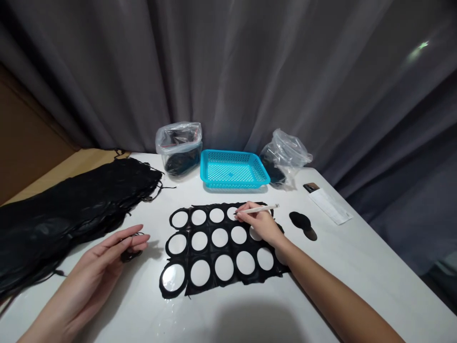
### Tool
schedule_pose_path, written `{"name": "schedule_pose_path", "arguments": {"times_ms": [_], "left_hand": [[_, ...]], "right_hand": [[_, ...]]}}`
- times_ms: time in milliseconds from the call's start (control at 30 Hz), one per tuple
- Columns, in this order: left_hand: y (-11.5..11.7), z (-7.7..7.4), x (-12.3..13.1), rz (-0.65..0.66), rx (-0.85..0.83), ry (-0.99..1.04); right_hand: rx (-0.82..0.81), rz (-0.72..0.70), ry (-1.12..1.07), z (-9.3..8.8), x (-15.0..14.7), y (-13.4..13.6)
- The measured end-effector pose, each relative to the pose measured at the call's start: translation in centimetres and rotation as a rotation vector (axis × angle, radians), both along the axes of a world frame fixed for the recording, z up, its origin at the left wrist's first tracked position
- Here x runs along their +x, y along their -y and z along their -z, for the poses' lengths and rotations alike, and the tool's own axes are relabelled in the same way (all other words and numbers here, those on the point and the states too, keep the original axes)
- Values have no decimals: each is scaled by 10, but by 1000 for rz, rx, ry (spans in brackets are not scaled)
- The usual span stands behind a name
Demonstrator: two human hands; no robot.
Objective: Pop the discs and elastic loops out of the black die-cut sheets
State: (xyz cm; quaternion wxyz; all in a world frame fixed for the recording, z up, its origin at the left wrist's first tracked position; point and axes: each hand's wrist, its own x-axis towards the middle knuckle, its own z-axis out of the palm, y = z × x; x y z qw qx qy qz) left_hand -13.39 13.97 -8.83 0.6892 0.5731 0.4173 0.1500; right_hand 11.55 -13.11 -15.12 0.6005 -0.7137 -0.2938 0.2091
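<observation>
A black sheet [228, 252] full of round cut-out holes lies flat on the white table [357, 267] in front of me. My right hand [262, 224] rests on its far right part, fingers closed on a thin white stick [259, 209] whose tip points at a hole in the top row. My left hand [107, 252] lies to the left of the sheet with fingers stretched out, over a small black ring-like piece [130, 255]; I cannot tell whether it grips it. Two black round pieces [303, 224] lie right of the sheet.
A turquoise plastic basket [233, 169] stands behind the sheet, flanked by two clear plastic bags [179, 147] [283, 157] with dark contents. A tall pile of black sheets [71, 205] fills the left side. A white paper slip [330, 205] lies at far right. Grey curtains hang behind.
</observation>
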Motion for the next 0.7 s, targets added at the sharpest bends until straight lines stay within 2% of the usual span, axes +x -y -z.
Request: {"name": "schedule_pose_path", "arguments": {"times_ms": [67,200,267,333,400,467,700], "left_hand": [[2,13,-5,159,248,-45],[23,43,-20,571,1011,-134],[37,55,-25,660,1336,-144],[49,62,-28,678,1552,-155],[56,64,-30,677,1673,-169],[59,64,-32,682,1728,-182],[60,68,-35,656,1717,-158]], "right_hand": [[11,-33,-5,-5,-10,-9],[-22,-174,82,-16,-41,-38],[-22,-266,145,-18,-57,-54],[-13,-354,202,-17,-72,-69],[1,-417,243,-14,-82,-80],[6,-452,276,-10,-88,-86],[-25,-470,332,0,-89,-94]]}}
